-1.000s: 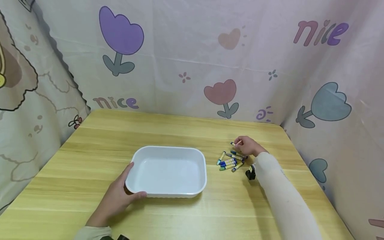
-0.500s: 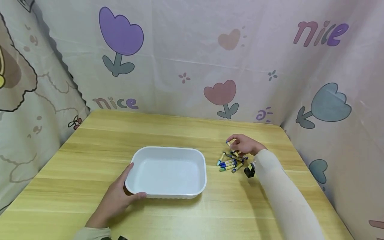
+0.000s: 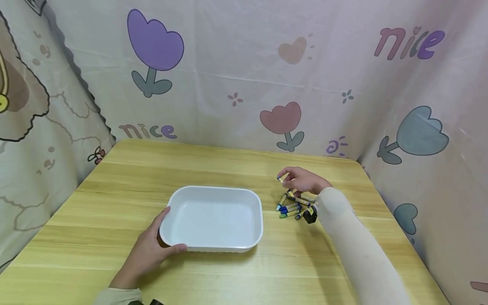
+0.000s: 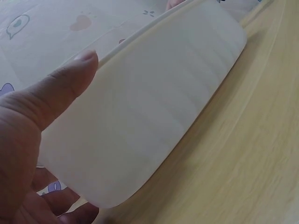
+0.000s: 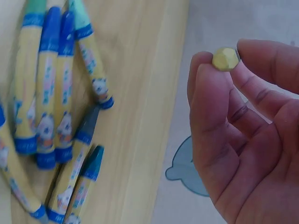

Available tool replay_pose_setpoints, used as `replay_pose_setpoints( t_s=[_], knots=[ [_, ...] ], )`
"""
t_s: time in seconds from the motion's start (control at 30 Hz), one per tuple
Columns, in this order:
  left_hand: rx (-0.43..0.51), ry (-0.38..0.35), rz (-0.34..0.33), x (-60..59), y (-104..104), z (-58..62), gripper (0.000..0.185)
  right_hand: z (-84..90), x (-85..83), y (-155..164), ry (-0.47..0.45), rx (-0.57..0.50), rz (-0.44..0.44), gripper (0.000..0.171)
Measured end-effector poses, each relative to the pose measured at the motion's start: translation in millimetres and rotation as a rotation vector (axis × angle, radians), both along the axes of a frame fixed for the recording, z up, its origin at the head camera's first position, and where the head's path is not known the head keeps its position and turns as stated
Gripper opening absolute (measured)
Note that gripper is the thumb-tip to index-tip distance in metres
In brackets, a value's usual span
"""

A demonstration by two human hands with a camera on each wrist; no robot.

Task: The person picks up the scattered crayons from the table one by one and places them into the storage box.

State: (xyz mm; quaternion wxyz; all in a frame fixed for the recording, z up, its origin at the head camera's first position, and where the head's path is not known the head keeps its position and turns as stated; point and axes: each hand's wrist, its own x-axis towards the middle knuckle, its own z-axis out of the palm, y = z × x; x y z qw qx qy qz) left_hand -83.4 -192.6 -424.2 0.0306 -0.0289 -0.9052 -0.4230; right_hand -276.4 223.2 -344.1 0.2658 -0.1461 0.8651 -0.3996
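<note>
A white rectangular plastic tray (image 3: 211, 218) stands on the table, its inside bare. My left hand (image 3: 146, 250) grips its near left corner; the left wrist view shows the thumb (image 4: 70, 81) on the rim and fingers beneath the corner. Over a small pile of crayons (image 3: 291, 207), my right hand (image 3: 303, 180) pinches one crayon (image 5: 225, 59) between thumb and fingertips. Its faceted yellow tip faces the right wrist camera, hiding the rest of its length there. The loose crayons have yellow wrappers with blue or green ends.
The wood-grain table (image 3: 213, 277) carries the tray and the pile, which lies just right of the tray. A printed fabric curtain (image 3: 228, 63) encloses the back and sides. A black wrist camera (image 3: 310, 214) sits under the right wrist, overlapping the pile in the head view.
The right hand has moved left and slightly back, carrying the pinched crayon, which has turned in the fingers. Left hand and tray have stayed in place.
</note>
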Motion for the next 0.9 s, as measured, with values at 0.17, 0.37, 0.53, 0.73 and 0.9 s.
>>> replay_pose_setpoints(
  t_s=[0.17,0.37,0.53,0.73,0.9],
  knots=[
    [0.002,0.006,-0.005,-0.4,-0.1,-0.9,0.114,3.7,1.4,-11.7,0.002,-0.001,0.022,0.031],
    [0.008,-0.004,-0.009,-0.6,-0.1,-0.8,0.113,3.8,2.7,-24.6,0.003,-0.014,0.054,0.031],
    [0.018,-0.011,-0.011,-2.0,0.0,-0.3,0.113,4.1,5.9,-36.9,0.008,-0.011,0.069,0.033],
    [0.003,-0.012,-0.007,2.3,-1.6,-0.9,0.113,0.7,8.7,-54.7,-0.031,-0.042,0.108,0.033],
    [0.009,-0.005,-0.012,0.1,0.1,-0.4,0.113,2.4,8.6,-63.7,-0.021,-0.028,0.123,0.036]
  ],
)
